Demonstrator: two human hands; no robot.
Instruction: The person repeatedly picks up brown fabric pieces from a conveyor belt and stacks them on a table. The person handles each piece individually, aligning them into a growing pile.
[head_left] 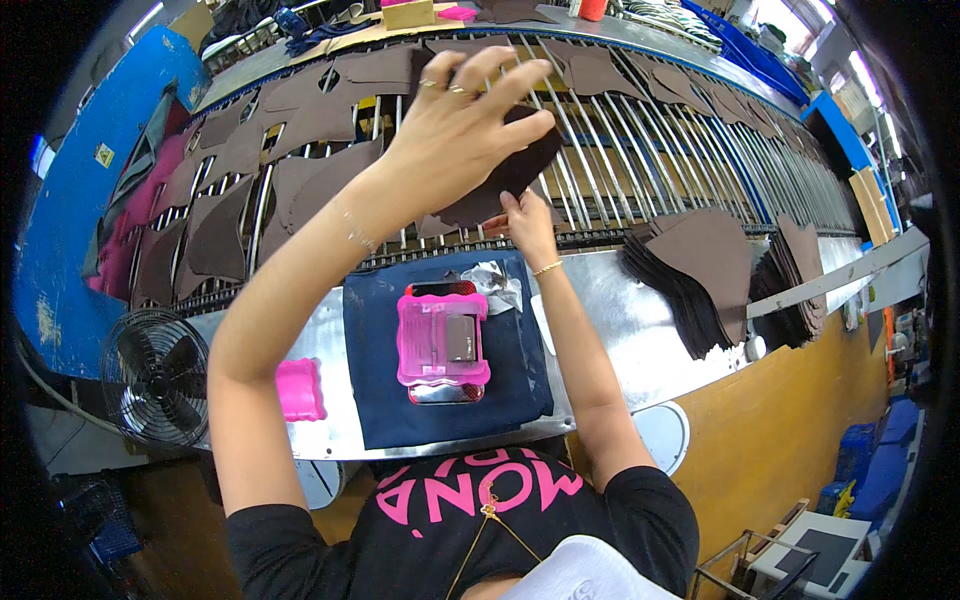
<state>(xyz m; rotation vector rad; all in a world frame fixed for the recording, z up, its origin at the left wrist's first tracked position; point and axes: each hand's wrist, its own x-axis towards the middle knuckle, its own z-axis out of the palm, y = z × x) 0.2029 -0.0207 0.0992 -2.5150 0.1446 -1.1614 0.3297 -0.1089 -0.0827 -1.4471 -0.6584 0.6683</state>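
A dark, nearly black cut fabric piece point(515, 165) is raised over the near edge of the metal rollers. Above it, my left hand point(465, 115) has its fingers spread and bent, with rings on some of them. Part of the piece is hidden behind that hand. My right hand point(528, 222) is at the lower edge of the piece, thumb on top and fingers below, pinching it. Brown cut pieces point(310, 185) of similar shape lie spread over the roller conveyor point(640, 150) beyond my hands.
On the metal table, a pink plastic tray point(415, 340) sits on a folded dark blue cloth point(385, 400). Stacks of brown cut pieces point(700, 260) stand at the right. A black fan point(158, 375) and a second pink tray point(300, 390) are at the left, beside a blue machine housing point(90, 220).
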